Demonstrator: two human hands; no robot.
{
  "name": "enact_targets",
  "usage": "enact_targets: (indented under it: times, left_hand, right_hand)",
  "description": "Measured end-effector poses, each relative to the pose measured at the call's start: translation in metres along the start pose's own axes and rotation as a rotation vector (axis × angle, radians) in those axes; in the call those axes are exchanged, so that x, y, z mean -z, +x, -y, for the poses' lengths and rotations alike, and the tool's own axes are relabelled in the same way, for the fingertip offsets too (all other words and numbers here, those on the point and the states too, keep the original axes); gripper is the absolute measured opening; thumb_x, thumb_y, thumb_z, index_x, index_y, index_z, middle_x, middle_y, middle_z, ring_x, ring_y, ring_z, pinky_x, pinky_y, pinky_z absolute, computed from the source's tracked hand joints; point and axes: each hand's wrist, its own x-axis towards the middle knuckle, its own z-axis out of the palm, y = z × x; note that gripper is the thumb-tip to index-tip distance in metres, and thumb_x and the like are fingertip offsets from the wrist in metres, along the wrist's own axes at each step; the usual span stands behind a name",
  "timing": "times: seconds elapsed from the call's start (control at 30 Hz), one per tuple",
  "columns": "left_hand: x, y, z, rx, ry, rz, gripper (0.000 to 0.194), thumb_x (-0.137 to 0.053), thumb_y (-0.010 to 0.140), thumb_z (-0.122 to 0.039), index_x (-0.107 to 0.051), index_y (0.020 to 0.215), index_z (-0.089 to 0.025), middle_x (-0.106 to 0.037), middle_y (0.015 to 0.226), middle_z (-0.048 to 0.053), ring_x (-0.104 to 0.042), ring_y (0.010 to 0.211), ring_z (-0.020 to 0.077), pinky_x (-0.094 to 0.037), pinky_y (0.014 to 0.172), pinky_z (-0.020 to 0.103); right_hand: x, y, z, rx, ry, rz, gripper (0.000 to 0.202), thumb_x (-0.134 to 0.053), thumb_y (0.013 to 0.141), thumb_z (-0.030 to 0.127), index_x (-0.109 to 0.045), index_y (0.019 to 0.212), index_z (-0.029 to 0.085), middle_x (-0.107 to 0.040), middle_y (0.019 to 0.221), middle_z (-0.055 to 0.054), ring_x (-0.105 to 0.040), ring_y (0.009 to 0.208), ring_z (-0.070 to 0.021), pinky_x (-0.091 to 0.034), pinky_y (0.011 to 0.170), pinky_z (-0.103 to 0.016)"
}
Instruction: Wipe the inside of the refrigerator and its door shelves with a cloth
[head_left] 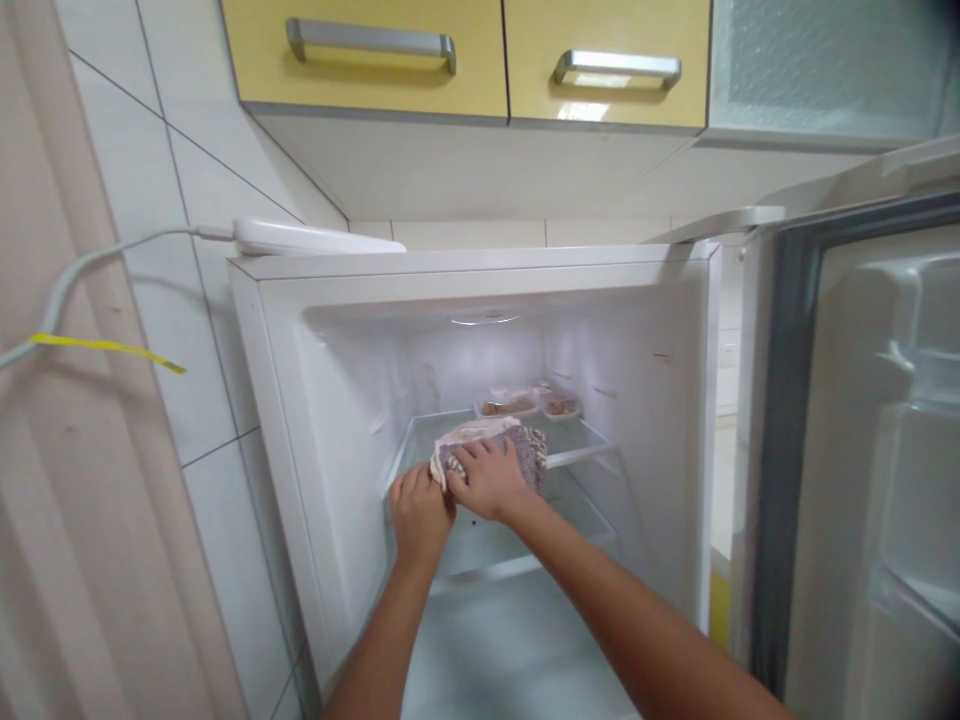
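Note:
Inside the open fridge, my right hand (491,478) presses on a bunched grey and white patterned cloth (531,455) at the front of the upper glass shelf (442,425). Its fingers lie over the cloth, with the thumb pointing left. My left hand (421,508) is closed around the left front part of that shelf, its knuckles close to the cloth's left end. Part of the shelf's front edge is hidden behind the hands and cloth. Farther back on the same shelf sit two clear food containers, a left one (508,404) and a right one (559,402), with brownish contents.
The fridge door (862,450) stands wide open on the right. Below are a second glass shelf (495,572) and a lower surface. Yellow cupboards (375,80) hang above. A white device (315,238) with a cable lies on the fridge top. A curtain (82,450) hangs at left.

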Motion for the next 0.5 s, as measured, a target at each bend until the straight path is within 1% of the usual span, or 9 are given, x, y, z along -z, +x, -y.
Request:
enact_targets:
  times: [0.07,0.13,0.2,0.27,0.37,0.5]
  left_hand:
    - [0.001,-0.001,0.002,-0.031,0.016,0.019,0.029,-0.057,0.084,-0.013,-0.069,0.109,-0.012,-0.076,0.109,0.012,-0.066,0.106,0.0286,-0.043,0.095,0.044]
    - [0.001,-0.001,0.004,-0.064,0.021,0.035,0.036,-0.056,0.083,-0.012,-0.068,0.117,-0.014,-0.075,0.116,0.011,-0.065,0.109,0.0283,-0.042,0.096,0.044]
    - [0.001,-0.002,0.006,-0.081,0.033,0.043,0.038,-0.054,0.084,-0.012,-0.067,0.120,-0.017,-0.074,0.121,0.009,-0.065,0.112,0.0282,-0.041,0.098,0.045]
    - [0.000,-0.003,0.006,-0.082,0.047,0.049,0.039,-0.053,0.084,-0.012,-0.067,0.120,-0.018,-0.073,0.124,0.008,-0.064,0.114,0.0281,-0.041,0.099,0.046]
    - [-0.001,-0.003,0.006,-0.077,0.056,0.050,0.041,-0.051,0.085,-0.011,-0.067,0.121,-0.019,-0.073,0.124,0.007,-0.063,0.114,0.0276,-0.040,0.099,0.045]
    - [-0.002,-0.003,0.006,-0.080,0.056,0.043,0.041,-0.049,0.085,-0.011,-0.067,0.121,-0.018,-0.074,0.123,0.007,-0.064,0.114,0.0273,-0.040,0.100,0.045]
  right_hand:
    - [0.004,-0.006,-0.015,-0.010,-0.015,0.024,0.059,-0.035,0.093,0.062,-0.053,0.139,0.031,-0.054,0.149,-0.010,-0.041,0.140,-0.0350,-0.018,0.115,-0.069]
    - [0.011,-0.012,-0.032,-0.053,-0.038,0.051,0.068,-0.037,0.089,0.071,-0.050,0.143,0.031,-0.050,0.153,-0.011,-0.038,0.142,-0.0367,-0.017,0.115,-0.069]
    - [0.019,-0.018,-0.050,-0.088,-0.059,0.067,0.074,-0.039,0.085,0.076,-0.048,0.145,0.033,-0.048,0.155,-0.010,-0.037,0.143,-0.0369,-0.017,0.115,-0.068]
    - [0.028,-0.023,-0.067,-0.117,-0.076,0.081,0.076,-0.041,0.083,0.078,-0.047,0.145,0.034,-0.047,0.155,-0.010,-0.037,0.142,-0.0368,-0.018,0.115,-0.067]
    - [0.042,-0.033,-0.092,-0.157,-0.104,0.099,0.075,-0.046,0.082,0.075,-0.047,0.145,0.034,-0.047,0.155,-0.009,-0.040,0.140,-0.0369,-0.021,0.114,-0.064]
    - [0.058,-0.050,-0.120,-0.257,-0.185,0.065,0.071,-0.058,0.079,0.060,-0.051,0.142,0.029,-0.053,0.149,-0.011,-0.045,0.135,-0.0341,-0.023,0.114,-0.055]
